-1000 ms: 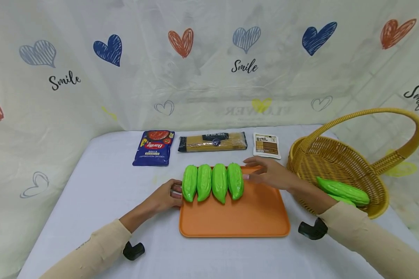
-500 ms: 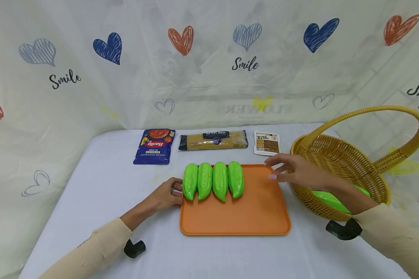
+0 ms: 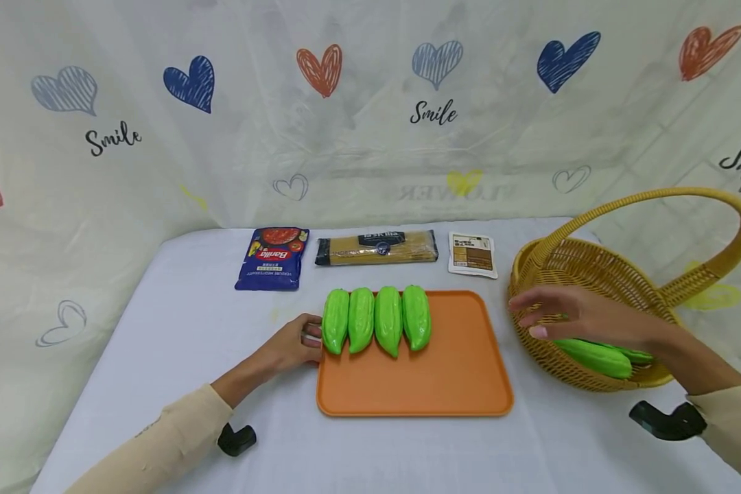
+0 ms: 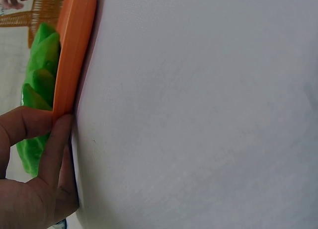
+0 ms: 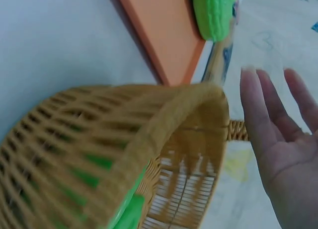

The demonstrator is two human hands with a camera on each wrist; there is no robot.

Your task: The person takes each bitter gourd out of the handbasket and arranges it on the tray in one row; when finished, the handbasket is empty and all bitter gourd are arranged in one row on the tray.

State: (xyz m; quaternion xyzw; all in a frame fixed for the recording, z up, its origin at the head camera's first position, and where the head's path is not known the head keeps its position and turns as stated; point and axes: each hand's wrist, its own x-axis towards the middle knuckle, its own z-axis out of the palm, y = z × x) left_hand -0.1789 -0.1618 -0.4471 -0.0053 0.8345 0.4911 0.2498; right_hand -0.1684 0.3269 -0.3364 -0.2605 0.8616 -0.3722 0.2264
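Several bright green bitter melons (image 3: 388, 322) lie side by side, upright in the head view, along the far left part of an orange tray (image 3: 415, 387). My left hand (image 3: 293, 344) is at the tray's left edge; in the left wrist view, thumb and fingers (image 4: 54, 149) pinch its rim beside the melons. Over the wicker basket (image 3: 531, 350) on the right, my right hand (image 3: 583, 315) hovers with nothing in it, fingers (image 5: 253, 97) extended. Inside the basket more bitter melons (image 3: 595, 359) show, partly hidden under the hand and forearm.
Behind the tray lie a blue Barilla sauce pouch (image 3: 273, 259), a pack of spaghetti (image 3: 377, 249) and a small white-and-brown packet (image 3: 472, 255). The basket's tall handle (image 3: 648, 195) arches up at the right. A patterned curtain (image 3: 370, 151) hangs behind the table.
My right hand has moved right, away from the rightmost bitter melon on the tray, across the tray's far right corner and over the basket. The left hand stays at the tray's edge.
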